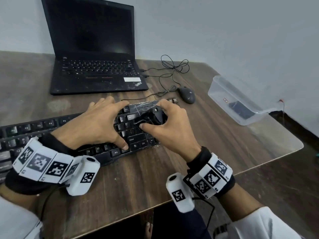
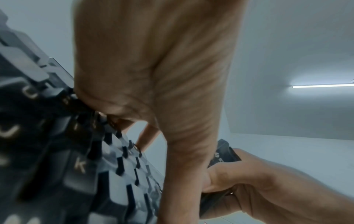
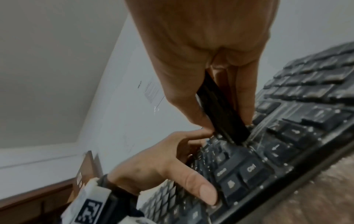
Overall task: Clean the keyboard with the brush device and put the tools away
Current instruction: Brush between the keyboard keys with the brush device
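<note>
Right hand [image 1: 170, 125] gripped small black plastic brush device [image 1: 151, 118], tip down among keys of black wired keyboard [image 1: 43, 128]; left hand [image 1: 96, 125] spread flat, pressing keyboard onto brown wooden table [image 1: 215, 135].

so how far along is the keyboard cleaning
Mid-cleaning. Nothing looks finished. In hand: the right hand grips the brush device down on the keyboard near its right end, while the left hand rests spread on the keys, steadying it. Left: brushing the other keys, then putting the tools in the clear container.
</note>
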The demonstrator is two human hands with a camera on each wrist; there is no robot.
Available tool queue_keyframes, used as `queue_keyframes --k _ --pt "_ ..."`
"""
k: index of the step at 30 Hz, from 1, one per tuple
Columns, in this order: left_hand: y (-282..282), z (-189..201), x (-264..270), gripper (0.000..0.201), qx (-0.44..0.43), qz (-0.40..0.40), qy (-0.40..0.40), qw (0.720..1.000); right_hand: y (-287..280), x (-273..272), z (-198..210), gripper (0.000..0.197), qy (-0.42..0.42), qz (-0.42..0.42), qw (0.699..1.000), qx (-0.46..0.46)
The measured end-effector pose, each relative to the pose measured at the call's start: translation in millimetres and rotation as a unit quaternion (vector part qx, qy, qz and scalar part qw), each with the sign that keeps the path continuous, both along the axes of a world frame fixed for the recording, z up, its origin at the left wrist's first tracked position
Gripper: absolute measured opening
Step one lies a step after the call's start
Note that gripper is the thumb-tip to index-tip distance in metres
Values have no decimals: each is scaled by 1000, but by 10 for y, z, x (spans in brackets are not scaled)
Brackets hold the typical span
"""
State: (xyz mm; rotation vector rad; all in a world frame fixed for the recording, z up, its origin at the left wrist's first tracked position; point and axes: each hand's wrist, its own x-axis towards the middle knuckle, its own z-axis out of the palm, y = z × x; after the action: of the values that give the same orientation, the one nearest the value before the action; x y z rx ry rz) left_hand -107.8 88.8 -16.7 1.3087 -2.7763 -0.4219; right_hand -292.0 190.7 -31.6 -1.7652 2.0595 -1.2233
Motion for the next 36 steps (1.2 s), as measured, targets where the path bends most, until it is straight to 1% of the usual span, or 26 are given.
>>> queue_keyframes --k 1,2,4,5,6,9,11,13,16,18,22,25,26,29,30,33,34,36 --pt "13 14 2 138 5 1 3 1000 -13 -53 5 39 3 -9 1000 -3" --pt "30 31 1 137 11 1 5 1000 -27 -151 18 39 6 -38 999 -19" --pt "58 56 0 137 18 4 9 1000 -30 -369 56 33 7 -111 993 -41" --pt "67 62 0 136 20 6 10 1000 -8 -432 59 33 5 -121 992 -38" --pt "70 63 1 136 19 6 10 1000 12 -440 45 33 3 -106 994 -25" --pt "67 62 5 136 26 9 14 1000 119 -289 -3 31 7 20 999 27" --pt "49 56 11 137 29 9 19 999 162 -285 12 30 11 54 998 12" --pt "37 52 15 137 29 9 19 999 180 -337 18 30 35 46 998 -1" --pt "34 51 13 138 28 10 17 999 272 -380 -52 31 75 43 996 23" --pt "38 57 9 139 31 12 16 999 329 -417 -85 32 77 52 995 34" --pt "69 70 8 137 41 17 17 999 312 -462 -70 29 51 28 998 10" --pt "83 88 5 136 38 19 16 999 339 -359 -123 29 60 65 996 17" --pt "85 92 4 135 36 19 15 999 332 -370 -121 29 62 64 996 19" --pt "81 85 -2 136 38 20 12 999 285 -434 -74 33 53 0 999 -4" --pt "80 82 -1 136 38 21 10 999 292 -397 -76 35 52 0 999 -4" --pt "68 67 -2 137 36 21 4 999 352 -221 -145 31 62 74 995 32" --pt "76 69 -5 137 38 21 4 999 349 -230 -149 31 63 72 995 33" --pt "78 78 -7 136 40 24 7 999 305 -323 -112 31 58 6 998 4"
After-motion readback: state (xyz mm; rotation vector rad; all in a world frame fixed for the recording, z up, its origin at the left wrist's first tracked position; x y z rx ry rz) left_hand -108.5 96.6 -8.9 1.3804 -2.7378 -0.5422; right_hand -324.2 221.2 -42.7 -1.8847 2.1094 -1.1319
